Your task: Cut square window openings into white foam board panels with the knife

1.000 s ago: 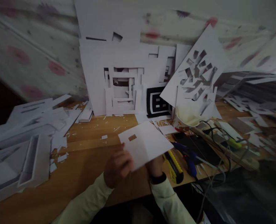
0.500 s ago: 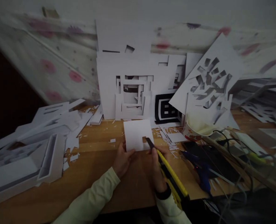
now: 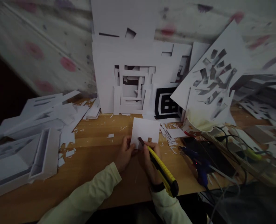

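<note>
A small white card (image 3: 145, 132) with a cut-out notch lies flat on the wooden table (image 3: 95, 161). My left hand (image 3: 125, 155) presses its near left corner, fingers closed on the edge. My right hand (image 3: 152, 161) grips a yellow utility knife (image 3: 160, 168), with the blade tip resting on the card's near edge beside the notch.
Large white cut-out sheets (image 3: 128, 71) lean against the wall behind. White foam-board pieces (image 3: 28, 140) pile at the left. A paper cup (image 3: 196, 124), a blue glue gun (image 3: 196, 161), a black phone (image 3: 212, 154) and tangled cables (image 3: 233, 146) crowd the right. Paper scraps litter the tabletop.
A second ago both hands held the card lifted and the knife lay on the table. My right hand took the knife; the card now lies flat with the blade on it.
</note>
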Demonstrator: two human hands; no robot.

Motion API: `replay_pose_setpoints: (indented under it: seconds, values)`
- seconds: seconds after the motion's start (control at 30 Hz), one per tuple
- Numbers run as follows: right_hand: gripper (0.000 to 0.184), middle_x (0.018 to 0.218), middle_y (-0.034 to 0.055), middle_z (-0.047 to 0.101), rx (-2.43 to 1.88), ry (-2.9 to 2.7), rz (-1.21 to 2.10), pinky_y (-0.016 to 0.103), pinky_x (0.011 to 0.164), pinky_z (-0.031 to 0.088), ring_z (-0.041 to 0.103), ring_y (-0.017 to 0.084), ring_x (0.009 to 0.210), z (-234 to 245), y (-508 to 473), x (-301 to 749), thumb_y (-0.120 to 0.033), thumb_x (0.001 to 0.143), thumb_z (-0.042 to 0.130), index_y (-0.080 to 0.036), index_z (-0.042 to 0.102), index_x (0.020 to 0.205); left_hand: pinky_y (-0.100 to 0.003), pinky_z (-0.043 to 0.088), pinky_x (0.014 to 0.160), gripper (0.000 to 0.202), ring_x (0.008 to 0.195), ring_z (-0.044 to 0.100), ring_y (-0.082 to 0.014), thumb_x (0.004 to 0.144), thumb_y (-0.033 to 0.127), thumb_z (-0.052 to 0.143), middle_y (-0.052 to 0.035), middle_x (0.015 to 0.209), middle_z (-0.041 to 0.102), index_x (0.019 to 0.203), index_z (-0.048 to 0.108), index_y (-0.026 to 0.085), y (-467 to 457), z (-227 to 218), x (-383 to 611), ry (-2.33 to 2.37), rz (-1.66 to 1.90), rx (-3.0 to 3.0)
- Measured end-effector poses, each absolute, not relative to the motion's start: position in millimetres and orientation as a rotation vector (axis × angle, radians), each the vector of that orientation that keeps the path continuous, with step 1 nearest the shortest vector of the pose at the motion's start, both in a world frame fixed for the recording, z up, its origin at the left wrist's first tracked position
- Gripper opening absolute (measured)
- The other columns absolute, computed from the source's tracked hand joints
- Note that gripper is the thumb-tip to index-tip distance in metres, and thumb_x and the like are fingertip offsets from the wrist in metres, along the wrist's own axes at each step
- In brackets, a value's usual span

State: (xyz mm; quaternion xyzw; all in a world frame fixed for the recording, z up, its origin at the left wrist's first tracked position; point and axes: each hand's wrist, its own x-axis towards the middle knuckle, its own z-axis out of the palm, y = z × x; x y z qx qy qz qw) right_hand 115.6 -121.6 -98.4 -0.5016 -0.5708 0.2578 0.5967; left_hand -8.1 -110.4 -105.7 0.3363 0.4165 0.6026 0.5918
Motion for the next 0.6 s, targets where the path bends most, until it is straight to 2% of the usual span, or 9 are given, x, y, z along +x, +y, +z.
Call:
replay_pose_setpoints:
  seconds: [0.13,0.27,0.4,0.5,0.6]
  values:
    - [0.02,0.084,0.0056,0.072,-1.168,-1.301,0.656,0.032,0.066,0.053,0.065,0.019,0.075,-99.7,-121.0,113.6,-0.036,0.092,0.06,-0.018,0.066,0.095,-0.029,0.055,0.075,0.043,0.094,0.062,-0.0182,0.074,0.045,0.08,-0.0027,0.104,0.063,0.099,0.053,0.023,-112.1,-108.8,-8.6,0.972,1.379,0.806]
    - [0.022,0.077,0.0044,0.07,-1.188,-1.294,0.657,0.031,0.06,0.05,0.061,0.018,0.069,-100.5,-120.9,112.5,-0.038,0.092,0.059,-0.018,0.065,0.093,-0.033,0.053,0.085,0.037,0.097,0.063,-0.0197,0.076,0.043,0.077,-0.0027,0.101,0.065,0.098,0.054,0.023,-112.1,-112.2,-8.2,0.985,1.413,0.863]
    - [0.02,0.084,0.0055,0.07,-1.209,-1.321,0.58,0.033,0.068,0.051,0.063,0.019,0.076,-103.4,-121.6,113.1,-0.037,0.093,0.059,-0.018,0.065,0.094,-0.034,0.049,0.091,0.033,0.096,0.061,-0.0197,0.076,0.04,0.076,-0.0019,0.095,0.064,0.095,0.054,0.022,-109.7,-115.5,-8.9,1.028,1.461,0.952]
    - [0.019,0.09,0.0055,0.07,-1.202,-1.38,0.578,0.035,0.073,0.051,0.063,0.02,0.08,-104.8,-122.1,114.4,-0.035,0.094,0.057,-0.019,0.065,0.099,-0.033,0.049,0.086,0.034,0.089,0.061,-0.0188,0.074,0.039,0.078,-0.0011,0.09,0.063,0.091,0.054,0.022,-107.3,-118.6,-11.1,1.061,1.454,0.974]
    - [0.017,0.088,0.0031,0.067,-1.179,-1.481,0.615,0.032,0.071,0.05,0.062,0.018,0.078,-103.7,-122.3,115.9,-0.034,0.095,0.057,-0.02,0.064,0.102,-0.032,0.049,0.082,0.036,0.083,0.061,-0.0177,0.071,0.039,0.079,0.0003,0.084,0.061,0.086,0.052,0.022,-105.9,-122.1,-13.8,1.097,1.437,0.991]
